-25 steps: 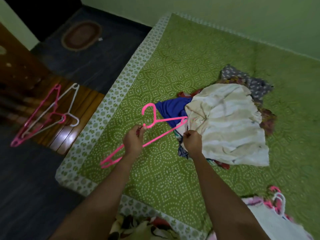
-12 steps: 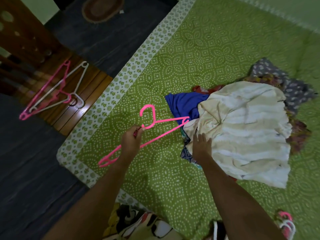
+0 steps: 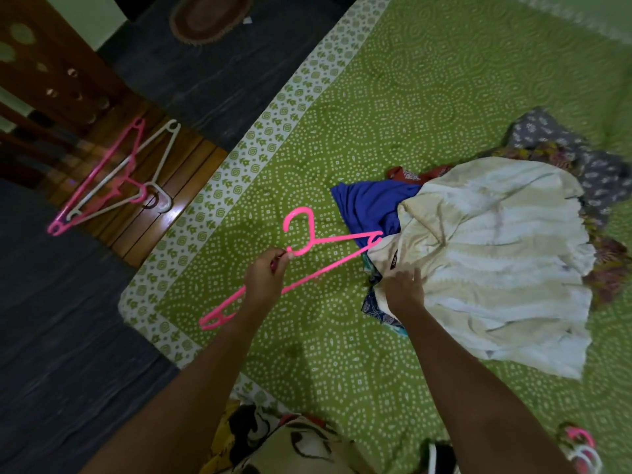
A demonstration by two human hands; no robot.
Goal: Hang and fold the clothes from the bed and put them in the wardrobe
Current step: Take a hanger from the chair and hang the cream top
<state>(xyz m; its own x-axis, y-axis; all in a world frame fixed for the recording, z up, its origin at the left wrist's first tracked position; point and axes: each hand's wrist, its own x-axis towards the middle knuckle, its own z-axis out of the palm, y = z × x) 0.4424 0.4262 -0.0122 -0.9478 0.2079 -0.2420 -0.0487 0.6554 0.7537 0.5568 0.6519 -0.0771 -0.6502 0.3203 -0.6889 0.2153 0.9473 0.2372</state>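
The left hand (image 3: 266, 280) pinches the neck of a pink hanger (image 3: 342, 236) between thumb and curled fingers (image 3: 278, 260), just below the hook. The hanger is held tilted over the bed (image 3: 410, 97), and its far tip touches the collar edge of a cream garment (image 3: 496, 261). The right hand (image 3: 405, 290) rests on that same edge, its fingers (image 3: 415, 273) loosely spread and fairly straight, gripping nothing. The cream garment lies on top of a heap on the green patterned sheet. A blue garment (image 3: 369, 206) sticks out beside the hanger's tip, and a grey printed cloth (image 3: 581, 155) shows at the far side. Off the bed, to the left, more pink and white hangers (image 3: 113, 186) lie on a wooden surface. A round mat (image 3: 208, 15) lies on the dark floor beyond.
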